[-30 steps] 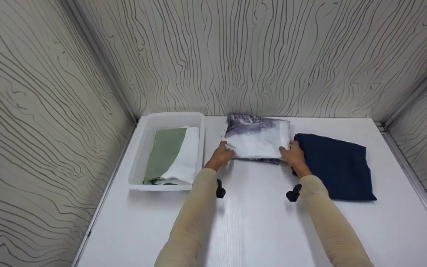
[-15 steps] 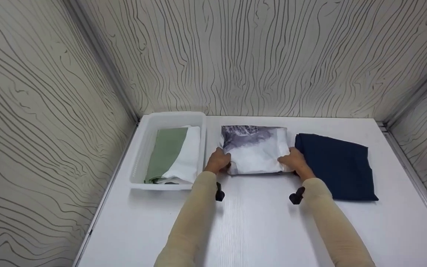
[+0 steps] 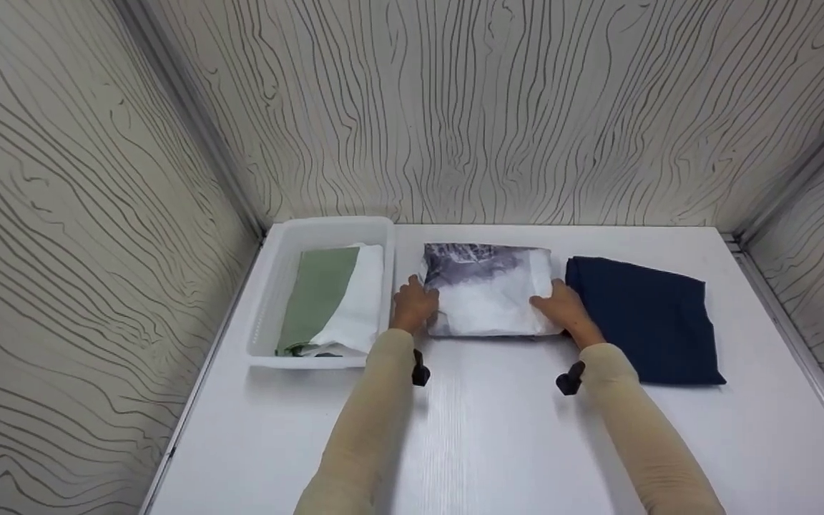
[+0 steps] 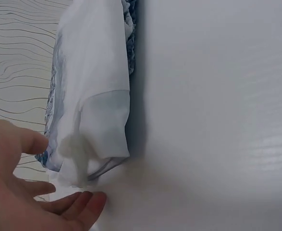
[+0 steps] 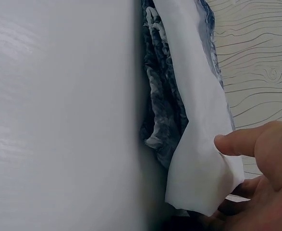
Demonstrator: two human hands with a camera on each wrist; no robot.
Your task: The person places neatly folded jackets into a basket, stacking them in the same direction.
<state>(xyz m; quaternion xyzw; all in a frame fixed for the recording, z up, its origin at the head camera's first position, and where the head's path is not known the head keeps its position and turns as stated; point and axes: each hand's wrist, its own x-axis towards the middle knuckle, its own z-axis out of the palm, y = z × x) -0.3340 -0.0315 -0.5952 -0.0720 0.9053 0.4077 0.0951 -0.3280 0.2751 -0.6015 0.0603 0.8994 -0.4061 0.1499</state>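
Note:
A folded cloth [image 3: 487,293], white with a purple-grey printed pattern, lies near the back of the white table. At its left end is my left hand [image 3: 414,304]. In the left wrist view that hand [image 4: 30,192] has its thumb and fingers spread around the cloth's corner [image 4: 102,120], the thumb off the fabric and the fingertips close to the table. My right hand [image 3: 562,307] pinches the opposite end, thumb on top and fingers underneath, as the right wrist view shows on the white flap [image 5: 198,159]. Crumpled dark layers [image 5: 162,106] show beneath that flap.
Left of the cloth stands a white plastic basket [image 3: 262,315] holding a folded green and white cloth [image 3: 326,297]. A folded navy cloth [image 3: 644,322] lies close to my right hand. Patterned walls [image 3: 476,107] rise behind and at both sides.
The printed cloth has come toward me and settled flatter on the table, both hands moving with it. Since then my left hand has loosened its grip and edged left, its fingers spreading.

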